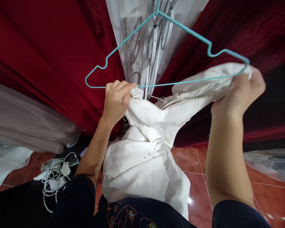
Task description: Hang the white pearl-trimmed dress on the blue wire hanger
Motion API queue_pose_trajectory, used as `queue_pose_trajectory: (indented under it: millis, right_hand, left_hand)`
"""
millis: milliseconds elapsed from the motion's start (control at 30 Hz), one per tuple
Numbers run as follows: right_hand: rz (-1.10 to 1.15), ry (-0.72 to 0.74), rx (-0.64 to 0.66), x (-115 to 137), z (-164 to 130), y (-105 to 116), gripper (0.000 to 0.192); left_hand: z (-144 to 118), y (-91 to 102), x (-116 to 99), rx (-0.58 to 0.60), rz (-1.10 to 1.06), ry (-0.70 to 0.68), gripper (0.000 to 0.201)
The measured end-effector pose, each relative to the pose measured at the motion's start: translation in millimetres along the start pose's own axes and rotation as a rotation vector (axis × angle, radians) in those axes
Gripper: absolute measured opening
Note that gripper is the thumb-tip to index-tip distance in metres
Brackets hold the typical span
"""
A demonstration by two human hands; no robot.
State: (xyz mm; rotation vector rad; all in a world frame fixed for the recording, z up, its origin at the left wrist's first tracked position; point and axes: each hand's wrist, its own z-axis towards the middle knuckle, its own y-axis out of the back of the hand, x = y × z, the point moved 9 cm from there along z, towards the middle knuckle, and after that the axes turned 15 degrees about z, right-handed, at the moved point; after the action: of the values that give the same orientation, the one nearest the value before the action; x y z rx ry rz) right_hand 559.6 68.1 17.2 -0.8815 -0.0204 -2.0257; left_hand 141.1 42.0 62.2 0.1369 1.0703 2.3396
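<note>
A white dress (142, 158) with a pearl-beaded neckline and small buttons hangs down in front of my body. Above it is a thin turquoise hanger (182, 27), its lower bar running across the dress top. My left hand (117, 98) is closed round the hanger's bar and the dress's left upper edge, knuckles up. At the far right, my right hand (242, 88) is closed on the other side of the dress top, by the hanger's right corner. It is slightly blurred, and its fingertips are hidden behind the fabric.
Dark red curtains (49, 47) hang on both sides, with white hangers (154, 47) between them. At lower left, tangled white cables (53, 183) lie on a black surface. Pale fabric (26, 110) hangs at left above the red tiled floor (194, 183).
</note>
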Motion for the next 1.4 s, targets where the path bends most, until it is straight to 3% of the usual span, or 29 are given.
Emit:
queue_pose_trajectory:
  millis: [33,67,100,200,233,333,400,533,633,733,800,867,967,1067,1133,1233,1333,1400]
  right_hand:
    - [0.040,0.018,-0.181,4.0,-20.8,17.8,0.020]
    - [0.052,0.017,-0.222,12.6,-41.4,22.0,0.016]
    - [0.033,0.026,-0.175,27.7,-59.3,17.4,0.012]
    - [-0.026,-0.001,0.263,80.7,-96.0,-28.8,0.013]
    - [-0.016,0.028,0.356,100.8,-101.6,-41.5,0.013]
    - [0.077,0.202,0.388,151.7,-94.4,-64.2,0.021]
    - [0.052,0.183,0.448,154.7,-85.5,-86.1,0.026]
    - [-0.059,0.086,0.624,127.3,-88.4,-124.4,0.021]
    - [-0.055,0.101,0.569,117.0,-92.8,-125.8,0.018]
    - [-0.035,0.085,0.550,113.2,-95.7,-124.1,0.016]
    - [-0.026,0.080,0.553,113.8,-96.0,-123.1,0.016]
    - [-0.036,0.086,0.558,115.5,-95.5,-121.7,0.018]
    - [-0.051,0.089,0.566,118.4,-94.8,-119.9,0.020]
    - [-0.020,0.080,0.551,121.1,-95.7,-118.9,0.021]
    - [-0.001,0.081,0.532,122.2,-97.8,-119.4,0.021]
    - [-0.016,0.086,0.515,121.1,-102.1,-121.0,0.020]
    - [-0.055,0.084,0.505,119.1,-104.0,-120.7,0.020]
    - [-0.064,0.091,0.506,119.5,-103.9,-119.8,0.020]
  left_hand:
    - [-0.5,-2.8,-3.3,0.011,-0.004,0.000,0.042]
    - [-0.9,-4.8,-6.6,0.015,-0.009,-0.003,0.043]
    - [-1.3,-6.2,-9.3,0.014,-0.012,-0.005,0.043]
    - [-1.2,-8.4,-12.2,0.005,-0.003,-0.001,0.044]
    - [-0.8,-9.3,-11.5,0.009,0.003,0.003,0.045]
    - [1.1,-11.2,-8.0,0.025,0.000,0.002,0.045]
    - [2.2,-10.1,-5.4,0.013,-0.029,-0.008,0.043]
    - [-6.2,-6.2,-4.3,-0.076,-0.079,-0.065,0.044]
    - [-35.1,4.0,-1.3,-0.328,-0.153,-0.068,0.029]
    - [-72.7,-2.0,34.5,-0.492,-0.298,0.214,0.017]
    - [-90.3,-15.8,74.7,-0.493,-0.402,0.483,0.012]
    - [-98.1,-18.2,119.1,-0.579,-0.494,0.690,0.010]
    - [-77.1,3.2,174.3,-0.781,-0.577,0.722,0.031]
    - [-33.2,35.2,197.9,-0.838,-0.447,0.650,0.049]
    - [-1.0,47.2,190.9,-0.767,-0.419,0.587,0.054]
    - [43.3,47.1,142.7,-0.494,-0.421,0.349,0.050]
    - [54.6,40.7,94.2,-0.318,-0.348,0.192,0.046]
    - [48.1,37.0,75.1,-0.280,-0.235,0.181,0.042]
